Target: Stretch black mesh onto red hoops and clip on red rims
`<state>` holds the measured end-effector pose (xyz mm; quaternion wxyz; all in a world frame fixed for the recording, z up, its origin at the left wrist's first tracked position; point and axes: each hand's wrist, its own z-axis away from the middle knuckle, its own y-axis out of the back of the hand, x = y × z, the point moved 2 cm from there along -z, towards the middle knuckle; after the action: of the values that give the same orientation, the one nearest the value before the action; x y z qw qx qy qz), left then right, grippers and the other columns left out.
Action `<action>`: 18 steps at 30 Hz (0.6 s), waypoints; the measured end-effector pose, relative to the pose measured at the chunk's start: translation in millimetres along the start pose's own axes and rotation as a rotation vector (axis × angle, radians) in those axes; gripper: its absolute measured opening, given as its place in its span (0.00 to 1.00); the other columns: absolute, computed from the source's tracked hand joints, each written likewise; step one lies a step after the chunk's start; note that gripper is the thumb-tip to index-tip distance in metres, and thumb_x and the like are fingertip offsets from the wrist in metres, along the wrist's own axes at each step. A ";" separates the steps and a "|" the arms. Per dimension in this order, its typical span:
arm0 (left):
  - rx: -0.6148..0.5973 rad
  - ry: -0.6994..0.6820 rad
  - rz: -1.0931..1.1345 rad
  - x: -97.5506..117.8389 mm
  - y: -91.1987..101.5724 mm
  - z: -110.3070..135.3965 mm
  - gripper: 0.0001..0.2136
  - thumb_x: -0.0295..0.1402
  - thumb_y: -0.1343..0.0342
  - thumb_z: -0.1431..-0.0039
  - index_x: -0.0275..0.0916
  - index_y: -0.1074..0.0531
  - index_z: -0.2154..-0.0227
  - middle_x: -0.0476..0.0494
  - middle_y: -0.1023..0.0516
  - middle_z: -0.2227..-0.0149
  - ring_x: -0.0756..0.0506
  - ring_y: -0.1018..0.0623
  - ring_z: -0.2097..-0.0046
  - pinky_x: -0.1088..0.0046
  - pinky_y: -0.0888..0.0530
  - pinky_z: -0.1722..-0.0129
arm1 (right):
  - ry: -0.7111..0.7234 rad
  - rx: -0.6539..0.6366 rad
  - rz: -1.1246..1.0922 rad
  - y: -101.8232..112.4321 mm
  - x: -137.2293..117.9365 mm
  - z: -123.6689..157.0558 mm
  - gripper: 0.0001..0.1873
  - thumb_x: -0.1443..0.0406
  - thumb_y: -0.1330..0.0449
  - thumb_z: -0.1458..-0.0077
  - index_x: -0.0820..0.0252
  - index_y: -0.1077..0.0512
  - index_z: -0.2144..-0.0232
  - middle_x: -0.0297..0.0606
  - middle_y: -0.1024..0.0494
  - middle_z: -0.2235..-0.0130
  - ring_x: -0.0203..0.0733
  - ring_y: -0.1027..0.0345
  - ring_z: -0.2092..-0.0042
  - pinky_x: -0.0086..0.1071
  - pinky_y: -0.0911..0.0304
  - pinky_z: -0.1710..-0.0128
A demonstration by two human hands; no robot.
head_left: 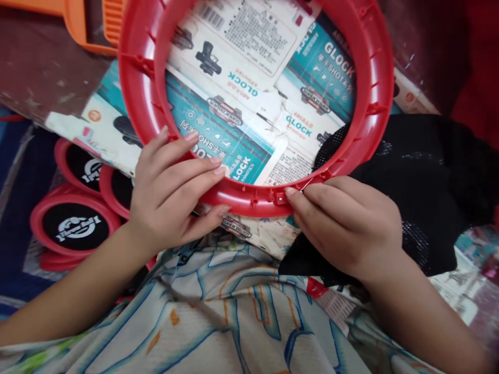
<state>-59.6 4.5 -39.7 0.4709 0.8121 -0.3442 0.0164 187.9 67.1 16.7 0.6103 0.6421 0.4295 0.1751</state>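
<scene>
A large red plastic ring (249,196), its channelled side with small pegs and ribs facing up, lies tilted before me. My left hand (171,192) grips its lower left part, fingers over the inner rim and thumb along the outer side. My right hand (346,223) is closed in a pinch at the ring's lower right edge. A thin shiny line shows by those fingertips, but I cannot make out what they hold. Just left of the pinch, a small square fitting with a metallic dot (280,198) sits in the channel.
Printed cardboard (249,62) lies beneath the ring. Black mesh fabric (413,171) is bunched at the right, under and beside my right hand. Several red-rimmed black discs (76,228) are piled at the left. An orange plastic part (76,23) lies at the upper left.
</scene>
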 end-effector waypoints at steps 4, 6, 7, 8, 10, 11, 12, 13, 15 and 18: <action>-0.013 0.020 -0.046 2.1 -2.5 0.1 0.23 0.36 0.38 0.42 0.44 0.30 0.43 0.43 0.20 0.49 0.34 0.26 0.37 0.46 0.32 0.33 | 0.243 0.060 0.178 -3.1 -0.2 1.1 0.08 0.72 0.41 0.35 0.67 0.22 0.65 0.39 0.22 0.70 0.41 0.32 0.69 0.38 0.38 0.75; 0.006 0.029 -0.044 4.0 -3.3 -0.6 0.22 0.35 0.38 0.42 0.42 0.30 0.44 0.42 0.19 0.50 0.33 0.25 0.38 0.45 0.31 0.35 | 0.292 0.073 0.200 -3.4 1.1 1.7 0.06 0.73 0.39 0.37 0.69 0.21 0.62 0.40 0.21 0.69 0.42 0.32 0.68 0.38 0.37 0.73; 0.010 0.035 -0.036 4.8 -3.4 -1.2 0.22 0.36 0.38 0.42 0.43 0.30 0.44 0.41 0.19 0.50 0.32 0.25 0.38 0.44 0.31 0.35 | 0.301 0.075 0.198 -2.1 1.6 1.8 0.06 0.72 0.39 0.37 0.69 0.22 0.62 0.40 0.21 0.68 0.42 0.32 0.68 0.38 0.36 0.73; 0.011 0.044 -0.022 5.4 -3.0 -2.0 0.21 0.36 0.39 0.41 0.43 0.30 0.45 0.41 0.19 0.50 0.32 0.26 0.38 0.44 0.31 0.35 | 0.303 0.071 0.195 0.5 1.6 1.7 0.06 0.72 0.40 0.36 0.69 0.22 0.62 0.41 0.21 0.68 0.43 0.32 0.68 0.38 0.36 0.72; 0.024 0.065 0.021 4.8 -0.2 -3.8 0.19 0.36 0.40 0.41 0.43 0.30 0.46 0.40 0.20 0.49 0.32 0.28 0.36 0.44 0.31 0.35 | 0.298 0.057 0.177 11.0 0.2 1.1 0.08 0.71 0.41 0.35 0.68 0.22 0.61 0.42 0.21 0.67 0.43 0.31 0.67 0.37 0.35 0.71; 0.041 0.098 0.035 2.9 2.1 -5.0 0.18 0.36 0.41 0.40 0.42 0.29 0.47 0.39 0.21 0.49 0.32 0.30 0.34 0.45 0.32 0.35 | 0.282 0.059 0.166 18.9 -1.1 0.6 0.09 0.70 0.42 0.34 0.67 0.22 0.61 0.42 0.21 0.66 0.43 0.31 0.66 0.37 0.35 0.70; 0.061 0.166 0.025 -0.8 4.7 -6.3 0.16 0.36 0.42 0.40 0.41 0.29 0.49 0.38 0.22 0.47 0.33 0.31 0.34 0.46 0.33 0.34 | 0.256 0.062 0.155 28.1 -2.5 0.3 0.09 0.69 0.43 0.33 0.67 0.22 0.60 0.43 0.20 0.64 0.43 0.30 0.65 0.36 0.34 0.68; 0.081 0.263 -0.008 -6.2 7.6 -7.8 0.16 0.37 0.43 0.39 0.41 0.28 0.50 0.37 0.23 0.46 0.33 0.31 0.34 0.47 0.33 0.33 | 0.227 0.061 0.144 38.0 -3.7 0.4 0.10 0.68 0.43 0.33 0.67 0.22 0.59 0.44 0.20 0.63 0.43 0.29 0.64 0.36 0.33 0.67; 0.104 0.487 -0.099 -20.5 13.0 -11.3 0.20 0.42 0.45 0.39 0.36 0.28 0.47 0.31 0.27 0.43 0.32 0.31 0.35 0.47 0.33 0.34 | 0.159 0.049 0.162 58.1 -4.3 3.5 0.12 0.66 0.44 0.32 0.67 0.21 0.58 0.44 0.20 0.61 0.43 0.27 0.63 0.36 0.33 0.66; 0.042 0.669 -0.139 -41.4 18.3 -21.1 0.34 0.47 0.46 0.40 0.24 0.33 0.40 0.18 0.32 0.41 0.27 0.32 0.36 0.42 0.32 0.37 | -0.021 0.021 0.262 83.4 4.9 20.2 0.13 0.63 0.43 0.33 0.65 0.20 0.58 0.43 0.20 0.62 0.44 0.26 0.65 0.37 0.35 0.68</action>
<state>-95.4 37.5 -28.6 0.5409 0.7928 -0.1140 0.2568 234.0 67.6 89.3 0.5801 0.7008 0.3373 0.2420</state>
